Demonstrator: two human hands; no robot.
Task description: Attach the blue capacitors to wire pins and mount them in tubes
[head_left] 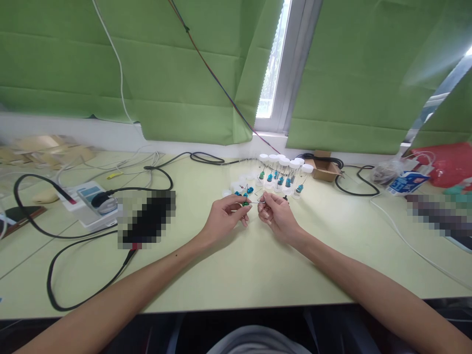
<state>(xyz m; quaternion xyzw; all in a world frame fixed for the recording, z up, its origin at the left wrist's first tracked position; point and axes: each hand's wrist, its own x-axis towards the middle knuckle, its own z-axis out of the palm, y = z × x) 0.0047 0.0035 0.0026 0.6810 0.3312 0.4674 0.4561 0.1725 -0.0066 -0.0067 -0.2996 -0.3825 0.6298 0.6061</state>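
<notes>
Smooth tabletop (236,280) underlies hands (283,216) bridged by slim rod (255,202).

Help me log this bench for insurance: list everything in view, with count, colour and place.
Green part: 1, green, in left hand
Thin rod: 1, silver, in right hand
Capped vials: about seven, clear, back centre
Loose parts: several, blue, beyond left hand
Cardboard box: 1, brown, right of vials
Power strip: 1, white, left
Cables: several, black or white, both sides
Packet: 1, blue and white, right
Red plastic: 1, red, far right
Blurred patches: 2, dark, left and right
Beige pieces: several, beige, back left
Blinds: several, green, back
Window: 1, bright, back
Table: 1, pale green, foreground
Left hand: 1, bare, centre
Right hand: 1, bare, centre
</notes>
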